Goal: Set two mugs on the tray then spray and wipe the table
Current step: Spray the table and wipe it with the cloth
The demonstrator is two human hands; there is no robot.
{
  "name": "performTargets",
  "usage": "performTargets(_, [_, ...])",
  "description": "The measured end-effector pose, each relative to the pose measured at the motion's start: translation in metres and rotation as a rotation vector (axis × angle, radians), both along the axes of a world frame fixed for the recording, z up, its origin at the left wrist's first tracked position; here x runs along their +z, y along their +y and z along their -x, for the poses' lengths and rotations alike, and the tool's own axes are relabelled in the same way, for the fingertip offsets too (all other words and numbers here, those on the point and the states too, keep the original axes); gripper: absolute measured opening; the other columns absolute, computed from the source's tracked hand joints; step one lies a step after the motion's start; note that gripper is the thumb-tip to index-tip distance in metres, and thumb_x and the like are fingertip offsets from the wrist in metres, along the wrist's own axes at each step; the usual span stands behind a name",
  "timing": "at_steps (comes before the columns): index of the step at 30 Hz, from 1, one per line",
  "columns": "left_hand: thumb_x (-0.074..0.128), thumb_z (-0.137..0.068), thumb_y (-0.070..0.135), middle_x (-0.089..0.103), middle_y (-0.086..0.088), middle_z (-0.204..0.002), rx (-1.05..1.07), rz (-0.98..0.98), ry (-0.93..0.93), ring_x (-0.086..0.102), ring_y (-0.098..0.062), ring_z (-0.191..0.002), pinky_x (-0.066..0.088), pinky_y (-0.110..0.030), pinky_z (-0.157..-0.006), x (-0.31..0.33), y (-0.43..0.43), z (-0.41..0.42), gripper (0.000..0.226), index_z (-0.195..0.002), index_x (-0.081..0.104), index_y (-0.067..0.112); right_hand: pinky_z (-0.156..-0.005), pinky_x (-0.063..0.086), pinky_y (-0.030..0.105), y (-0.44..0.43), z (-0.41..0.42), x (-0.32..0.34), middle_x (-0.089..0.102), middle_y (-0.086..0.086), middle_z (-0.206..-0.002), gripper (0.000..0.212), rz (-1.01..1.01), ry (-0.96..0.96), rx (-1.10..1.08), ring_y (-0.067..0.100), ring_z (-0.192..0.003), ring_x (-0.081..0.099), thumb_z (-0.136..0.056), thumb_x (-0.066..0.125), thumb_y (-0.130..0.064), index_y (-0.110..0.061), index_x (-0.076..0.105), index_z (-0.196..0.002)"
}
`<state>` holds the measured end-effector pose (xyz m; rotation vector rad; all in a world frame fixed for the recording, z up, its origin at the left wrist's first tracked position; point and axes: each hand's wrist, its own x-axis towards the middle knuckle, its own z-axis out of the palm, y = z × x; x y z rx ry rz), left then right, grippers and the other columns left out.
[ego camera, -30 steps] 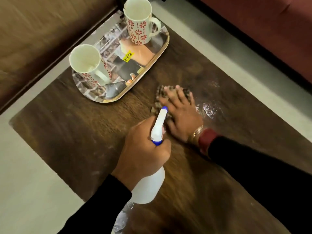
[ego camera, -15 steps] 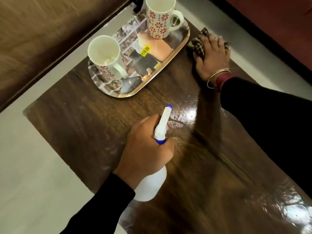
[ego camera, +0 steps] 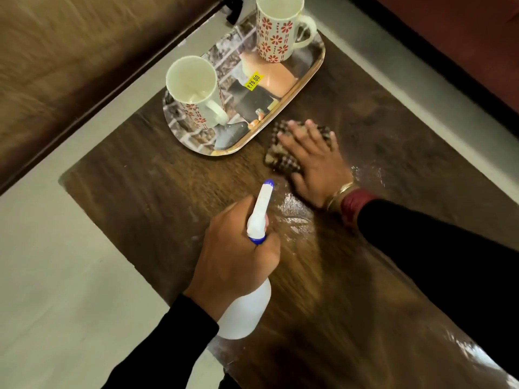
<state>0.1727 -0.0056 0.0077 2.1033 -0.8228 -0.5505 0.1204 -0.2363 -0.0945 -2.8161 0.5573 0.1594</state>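
Two white mugs with red flowers stand on the picture-printed tray (ego camera: 304,84) at the table's far end: one mug (ego camera: 193,91) near the left rim, the other mug (ego camera: 276,29) at the far end. My left hand (ego camera: 233,256) grips a white spray bottle (ego camera: 247,310) with a blue-tipped nozzle pointing away from me. My right hand (ego camera: 314,164) presses flat on a checked cloth (ego camera: 283,161) on the dark wooden table (ego camera: 146,175), just right of the tray's near end.
Wet, shiny patches lie on the table by my right wrist. A brown sofa (ego camera: 70,51) runs along the left and a reddish sofa (ego camera: 463,37) stands at the upper right. Pale floor surrounds the table on the left.
My right hand slid the cloth back from the table's far edge beside the tray toward me, to the tray's near end. My left hand kept holding the spray bottle in place.
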Motion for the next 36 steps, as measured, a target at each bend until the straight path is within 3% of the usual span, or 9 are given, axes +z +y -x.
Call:
performTargets(5, [0.064, -0.073, 0.016, 0.057, -0.007, -0.063, 0.033, 0.003, -0.014, 0.055, -0.025, -0.055, 0.050, -0.044, -0.055, -0.002, 0.028, -0.001, 0.013, -0.074, 0.057, 0.004, -0.123, 0.009, 0.070, -0.006, -0.034, -0.004, 0.015, 0.001, -0.174, 0.071, -0.040, -0.026, -0.458, 0.035, -0.160, 0.006, -0.095, 0.045, -0.048, -0.031, 0.027, -0.161])
performTargets(8, [0.066, -0.074, 0.015, 0.049, 0.004, -0.058, 0.031, 0.007, -0.062, 0.051, -0.019, -0.048, 0.048, -0.029, -0.046, -0.006, 0.051, 0.001, 0.014, -0.073, 0.052, 0.013, -0.124, 0.007, 0.068, 0.062, -0.032, -0.001, 0.014, 0.002, -0.174, 0.080, -0.029, -0.016, -0.308, 0.036, -0.160, 0.005, -0.086, 0.050, -0.043, -0.030, 0.027, -0.162])
performTargets(14, [0.064, -0.073, 0.011, 0.047, 0.020, -0.065, -0.007, -0.005, -0.015, 0.051, -0.006, -0.054, 0.039, -0.002, -0.060, -0.005, 0.089, -0.005, 0.010, -0.080, 0.058, 0.014, -0.123, 0.014, 0.068, 0.186, 0.021, 0.000, 0.011, 0.001, -0.175, 0.078, -0.068, 0.016, 0.076, 0.034, -0.161, 0.003, -0.087, 0.043, -0.047, -0.031, 0.027, -0.162])
performTargets(17, [0.067, -0.073, 0.016, 0.050, 0.009, -0.060, 0.028, -0.026, -0.035, 0.051, -0.016, -0.050, 0.049, -0.019, -0.052, -0.007, 0.106, -0.010, 0.015, -0.078, 0.059, 0.005, -0.121, 0.015, 0.071, 0.160, 0.022, 0.002, 0.010, 0.000, -0.175, 0.081, -0.037, 0.020, 0.058, 0.033, -0.161, 0.005, -0.085, 0.042, -0.045, -0.033, 0.023, -0.163])
performTargets(19, [0.071, -0.071, 0.020, 0.061, -0.006, -0.069, 0.047, -0.054, -0.017, 0.059, -0.023, -0.058, 0.058, -0.035, -0.058, -0.010, 0.119, -0.015, 0.022, -0.084, 0.064, 0.004, -0.121, 0.013, 0.073, 0.141, 0.008, 0.002, 0.010, 0.000, -0.175, 0.083, -0.064, 0.008, -0.180, 0.033, -0.161, 0.004, -0.086, 0.052, -0.039, -0.033, 0.023, -0.163])
performTargets(22, [0.076, -0.070, 0.017, 0.065, -0.009, -0.073, 0.053, -0.031, -0.038, 0.061, -0.024, -0.061, 0.060, -0.036, -0.060, -0.013, 0.131, -0.014, 0.024, -0.088, 0.066, 0.004, -0.123, 0.006, 0.070, 0.142, -0.018, 0.002, 0.007, 0.001, -0.175, 0.082, -0.096, -0.008, -0.490, 0.035, -0.161, 0.000, -0.089, 0.055, -0.037, -0.031, 0.022, -0.163])
performTargets(26, [0.073, -0.072, 0.019, 0.065, 0.001, -0.076, 0.083, -0.034, 0.007, 0.063, -0.020, -0.062, 0.056, -0.018, -0.061, -0.009, 0.145, -0.014, 0.028, -0.096, 0.069, 0.005, -0.123, 0.008, 0.070, 0.213, -0.026, 0.000, 0.006, 0.002, -0.175, 0.078, -0.073, -0.002, -0.275, 0.037, -0.160, -0.002, -0.090, 0.049, -0.043, -0.031, 0.023, -0.163])
performTargets(30, [0.073, -0.076, 0.025, 0.070, 0.006, -0.089, 0.067, -0.082, 0.105, 0.066, -0.015, -0.075, 0.057, -0.022, -0.077, 0.000, 0.157, -0.023, 0.040, -0.114, 0.071, 0.012, -0.123, 0.013, 0.068, 0.294, 0.021, -0.002, 0.004, 0.001, -0.175, 0.068, -0.082, 0.042, 0.006, 0.032, -0.161, -0.005, -0.099, 0.036, -0.047, -0.030, 0.022, -0.163])
performTargets(36, [0.083, -0.075, 0.032, 0.063, 0.008, -0.083, 0.091, -0.213, 0.149, 0.064, -0.019, -0.071, 0.062, -0.032, -0.081, -0.002, 0.177, -0.033, 0.037, -0.103, 0.064, 0.016, -0.118, 0.019, 0.075, 0.248, 0.088, 0.005, 0.009, 0.001, -0.175, 0.085, -0.069, 0.087, -0.173, 0.032, -0.161, 0.004, -0.083, 0.047, -0.045, -0.032, 0.024, -0.164])
